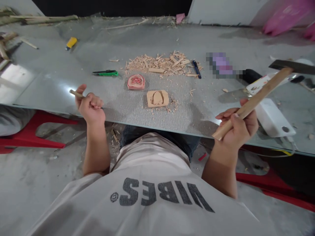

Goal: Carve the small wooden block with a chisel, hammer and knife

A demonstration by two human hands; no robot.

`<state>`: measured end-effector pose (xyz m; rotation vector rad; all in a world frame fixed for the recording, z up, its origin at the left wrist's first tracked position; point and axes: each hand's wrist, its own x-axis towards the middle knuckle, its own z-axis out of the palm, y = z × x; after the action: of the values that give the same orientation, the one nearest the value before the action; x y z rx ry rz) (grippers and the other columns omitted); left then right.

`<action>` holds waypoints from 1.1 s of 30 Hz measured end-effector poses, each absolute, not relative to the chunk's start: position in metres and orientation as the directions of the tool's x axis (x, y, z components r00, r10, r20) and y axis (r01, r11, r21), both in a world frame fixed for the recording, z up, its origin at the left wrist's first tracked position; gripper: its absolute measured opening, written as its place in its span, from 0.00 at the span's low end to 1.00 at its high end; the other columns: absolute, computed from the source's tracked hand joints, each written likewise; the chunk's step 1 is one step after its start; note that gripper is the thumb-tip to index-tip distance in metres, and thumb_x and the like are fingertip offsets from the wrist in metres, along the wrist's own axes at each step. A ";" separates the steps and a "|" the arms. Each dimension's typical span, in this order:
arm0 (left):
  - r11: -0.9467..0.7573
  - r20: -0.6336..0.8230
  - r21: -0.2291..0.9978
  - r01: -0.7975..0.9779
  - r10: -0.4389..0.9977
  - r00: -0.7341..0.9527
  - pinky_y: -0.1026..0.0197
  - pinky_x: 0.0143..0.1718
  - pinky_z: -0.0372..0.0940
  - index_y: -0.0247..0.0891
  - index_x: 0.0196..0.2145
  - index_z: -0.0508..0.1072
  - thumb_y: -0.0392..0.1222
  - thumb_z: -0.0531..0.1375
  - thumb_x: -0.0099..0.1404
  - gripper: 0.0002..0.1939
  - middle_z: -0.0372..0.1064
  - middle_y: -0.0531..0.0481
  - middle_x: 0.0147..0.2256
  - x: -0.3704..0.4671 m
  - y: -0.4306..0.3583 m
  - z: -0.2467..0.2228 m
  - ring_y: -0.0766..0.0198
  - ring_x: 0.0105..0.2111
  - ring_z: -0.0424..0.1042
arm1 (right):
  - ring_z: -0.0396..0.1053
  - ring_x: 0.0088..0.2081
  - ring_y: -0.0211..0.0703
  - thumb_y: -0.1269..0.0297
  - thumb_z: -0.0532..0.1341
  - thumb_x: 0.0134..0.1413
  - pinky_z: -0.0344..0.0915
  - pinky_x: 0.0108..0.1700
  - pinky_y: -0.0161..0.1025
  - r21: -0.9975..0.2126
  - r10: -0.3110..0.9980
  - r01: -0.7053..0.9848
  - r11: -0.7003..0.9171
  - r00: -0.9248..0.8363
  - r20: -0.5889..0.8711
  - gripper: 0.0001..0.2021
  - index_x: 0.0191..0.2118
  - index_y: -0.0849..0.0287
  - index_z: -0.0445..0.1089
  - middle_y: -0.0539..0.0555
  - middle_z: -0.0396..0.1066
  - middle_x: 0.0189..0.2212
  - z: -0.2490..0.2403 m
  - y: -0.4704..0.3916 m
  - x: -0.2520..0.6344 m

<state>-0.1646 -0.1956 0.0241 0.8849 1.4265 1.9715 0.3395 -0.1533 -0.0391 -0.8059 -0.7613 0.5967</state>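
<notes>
At the table's left front edge, my left hand [91, 106] is closed round a thin wooden-handled tool [76, 94], whose other end is hidden. On the right my right hand [237, 126] grips the wooden handle of a hammer [261, 93], its dark head up at the right. Between my hands, a carved wooden block [157, 99] with a hollow lies on the table, touched by neither hand. Behind it to the left sits a reddish-edged piece with a red star [136, 82].
Wood shavings [157, 64] lie behind the block, with a blue pen [197, 69] beside them. A green cutter [105, 73] and a yellow one [71, 43] are at the left. A white box [274, 118] stands near my right hand; red stools [36, 131] are below.
</notes>
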 end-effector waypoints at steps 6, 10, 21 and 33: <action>-0.369 0.190 0.919 -0.142 0.728 -0.659 0.53 0.38 0.36 0.54 0.52 0.76 0.38 0.72 0.58 0.25 0.50 0.62 0.26 -0.148 -0.198 0.031 0.66 0.22 0.48 | 0.63 0.23 0.44 0.60 0.67 0.34 0.72 0.31 0.45 -0.761 0.658 -0.122 0.638 0.599 0.456 0.31 0.47 0.51 0.97 0.48 0.72 0.24 -0.044 -0.150 0.342; -0.280 0.120 0.942 -0.187 0.798 -0.591 0.52 0.37 0.33 0.56 0.58 0.76 0.46 0.74 0.71 0.21 0.39 0.65 0.26 -0.147 -0.206 0.032 0.69 0.20 0.38 | 0.62 0.22 0.43 0.61 0.68 0.33 0.69 0.31 0.44 -0.771 0.666 -0.119 0.625 0.597 0.447 0.29 0.45 0.54 0.96 0.47 0.72 0.24 -0.043 -0.154 0.341; -0.309 0.112 0.913 -0.268 0.820 -0.562 0.56 0.28 0.43 0.54 0.52 0.84 0.51 0.73 0.84 0.05 0.44 0.61 0.25 -0.106 -0.176 0.056 0.62 0.21 0.47 | 0.64 0.21 0.45 0.60 0.68 0.35 0.63 0.31 0.43 -0.837 0.708 -0.051 0.544 0.563 0.426 0.27 0.45 0.48 0.95 0.47 0.75 0.23 -0.037 -0.160 0.332; 0.009 -0.014 0.989 -0.150 0.999 -0.031 0.52 0.35 0.47 0.53 0.64 0.81 0.41 0.78 0.75 0.23 0.48 0.63 0.27 0.024 -0.051 0.031 0.60 0.25 0.52 | 0.76 0.31 0.51 0.59 0.74 0.42 0.75 0.44 0.50 -0.868 0.762 -0.058 0.493 0.510 0.398 0.19 0.45 0.46 0.90 0.47 0.83 0.27 -0.026 -0.176 0.320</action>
<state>0.0239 -0.0508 0.0310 1.0740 1.1260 1.2917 0.3196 -0.1764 -0.0259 -0.9258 -0.9028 0.5895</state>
